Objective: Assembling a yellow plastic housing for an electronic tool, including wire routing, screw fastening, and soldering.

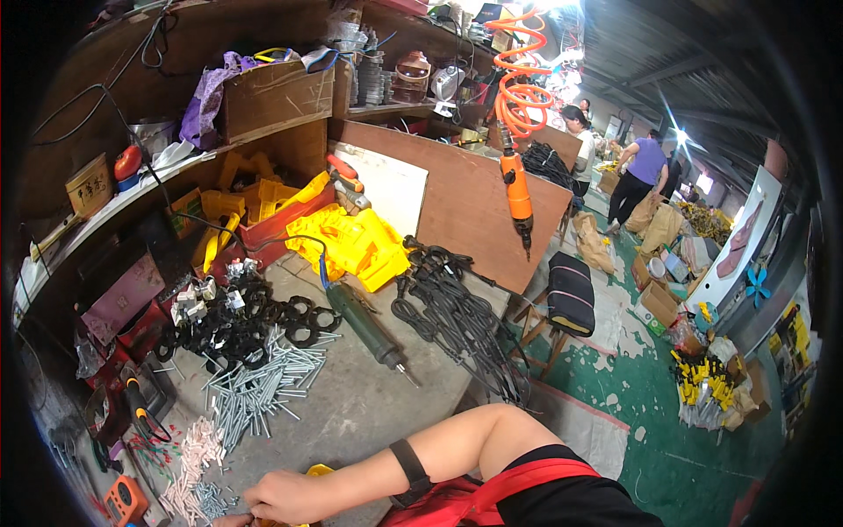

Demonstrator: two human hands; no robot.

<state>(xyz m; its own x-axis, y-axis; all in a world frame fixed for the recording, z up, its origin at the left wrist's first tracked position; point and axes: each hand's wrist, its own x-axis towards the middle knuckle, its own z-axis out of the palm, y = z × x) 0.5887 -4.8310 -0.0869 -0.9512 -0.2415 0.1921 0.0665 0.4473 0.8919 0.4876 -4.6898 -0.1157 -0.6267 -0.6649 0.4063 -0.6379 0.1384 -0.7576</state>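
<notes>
At the lower edge, my right hand (285, 497) curls with its fingers closed, close to small screws (213, 501). A yellow plastic part (320, 470) shows behind the wrist, partly hidden by it. What the fingertips grip, if anything, is hidden. Beside them a sliver of skin (232, 521), apparently my left hand, is cut off by the frame edge; its fingers cannot be made out. Pale pink sleeves (195, 465) and long silver screws (263, 391) lie in piles just beyond. A dark green electric screwdriver (364, 325) rests farther back on the bench.
Black rings (301, 321), yellow plastic housings (351, 246) and bundled black cables (452, 316) cover the bench's far part. An orange power screwdriver (516, 198) hangs from a coiled hose (520, 83). An orange meter (127, 501) stands at lower left. Two people work at the far right.
</notes>
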